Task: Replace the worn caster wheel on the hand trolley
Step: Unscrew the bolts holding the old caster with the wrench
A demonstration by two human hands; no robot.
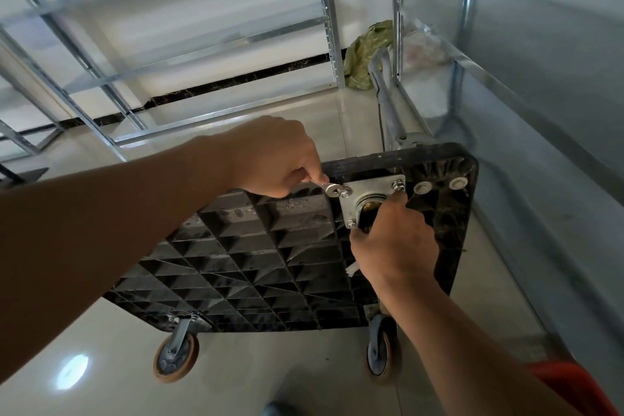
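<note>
The hand trolley (256, 267) lay upside down on the pale tiled floor (270, 375), its black ribbed underside facing up and its grey folded handle (385, 91) underneath at the far end. At the far right corner sat a square metal caster plate (373, 194), with bolts at its corners. The left hand (273, 159) was curled around a small silver wrench (329, 187), whose head sat on the bolt (344, 193) at the plate's far left corner. The right hand (393, 243) was wrapped around the caster wheel below the plate, mostly hiding it; only a dark sliver showed. Two more casters stood on the near edge: an orange-rimmed one (175, 360) near left, another (381, 353) near right. Just right of the plate, two white round caps (440, 185) sat in the deck. Metal shelving frames (324, 10) stood behind, with a green bag (366, 54) on the floor by them.
</note>
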